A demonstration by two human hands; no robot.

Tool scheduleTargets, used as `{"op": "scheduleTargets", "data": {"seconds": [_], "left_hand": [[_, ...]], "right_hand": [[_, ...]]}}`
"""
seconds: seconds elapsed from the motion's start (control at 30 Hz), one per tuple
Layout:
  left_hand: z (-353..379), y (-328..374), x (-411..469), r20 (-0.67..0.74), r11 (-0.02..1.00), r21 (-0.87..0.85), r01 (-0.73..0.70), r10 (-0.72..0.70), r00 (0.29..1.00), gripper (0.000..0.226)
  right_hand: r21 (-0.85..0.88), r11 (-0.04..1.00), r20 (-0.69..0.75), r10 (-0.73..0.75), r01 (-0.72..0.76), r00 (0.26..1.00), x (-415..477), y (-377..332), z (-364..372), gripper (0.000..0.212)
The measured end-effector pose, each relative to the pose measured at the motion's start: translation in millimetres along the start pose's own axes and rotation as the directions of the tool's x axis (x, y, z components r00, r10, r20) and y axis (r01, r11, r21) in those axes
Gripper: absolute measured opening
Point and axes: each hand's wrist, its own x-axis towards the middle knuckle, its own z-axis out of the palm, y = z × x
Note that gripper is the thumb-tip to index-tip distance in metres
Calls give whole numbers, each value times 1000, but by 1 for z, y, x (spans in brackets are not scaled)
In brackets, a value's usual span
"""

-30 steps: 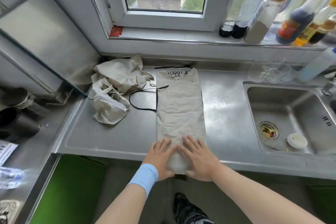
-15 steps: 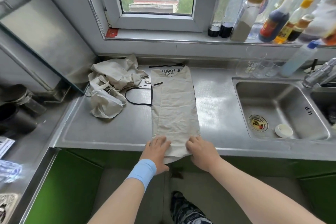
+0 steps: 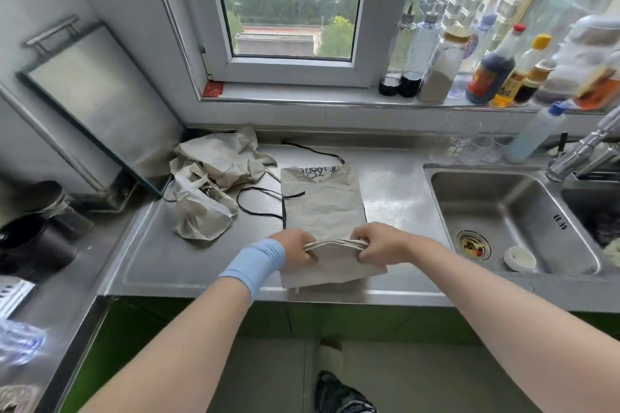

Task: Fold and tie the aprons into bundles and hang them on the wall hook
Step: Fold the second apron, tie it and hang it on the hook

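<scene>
Currently folding: left hand (image 3: 297,250) and right hand (image 3: 379,244), fingers clamped on the apron (image 3: 325,211) at its near fold, hold it raised at mid-counter (image 3: 167,261). Spare aprons (image 3: 214,178) lie at 10 o'clock. Judged next: carry the fold toward 12 o'clock, edges aligned.

apron (image 3: 332,208): print half-covered, unreadable | far sill bottles (image 3: 593,43): blurred | shoe (image 3: 342,396): cut off

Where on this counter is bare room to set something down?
Free: the steel strip between the folded apron and the sink, and the front-left patch in front of the crumpled aprons. Crowded: behind the sink, with glasses.
</scene>
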Motion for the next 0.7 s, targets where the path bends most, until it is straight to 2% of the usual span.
{"op": "scheduleTargets", "data": {"seconds": [0.07,0.13,0.23,0.3,0.37,0.43,0.47,0.5,0.57,0.63,0.7], "left_hand": [[-21,-1,5,58,999,-43,22,-20,998,17],[-41,-6,17,29,999,-51,17,-16,999,14],[-64,-13,44,-194,999,-10,43,-44,980,15],[-71,-19,64,-391,995,19,100,-85,916,15],[-70,-26,86,-571,996,17,91,-65,818,24],[-63,-29,103,-689,997,65,52,7,725,35],[-57,-29,111,-704,996,87,19,48,709,39],[-49,-29,118,-684,994,106,-20,88,725,41],[-32,-31,133,-561,986,139,-91,154,813,41],[-16,-38,152,-428,981,164,-104,166,888,43],[-4,-44,169,-345,975,211,-69,140,928,45]], "right_hand": [[184,983,26,2,-6,1000,4,-3,-16,19],[332,943,-75,25,1,997,15,-6,-29,14],[356,934,-303,89,26,949,47,-4,-40,20],[296,955,-396,109,14,912,73,-2,-48,21],[241,970,-447,123,-13,886,98,-3,-57,34],[211,976,-462,140,-45,876,123,-1,-64,36],[201,978,-466,149,-60,872,135,0,-66,33],[195,978,-464,158,-73,872,147,1,-68,28],[213,972,-447,191,-103,874,170,7,-70,22],[233,964,-442,220,-125,870,191,14,-71,28],[242,959,-444,243,-145,862,208,21,-71,34]]}}
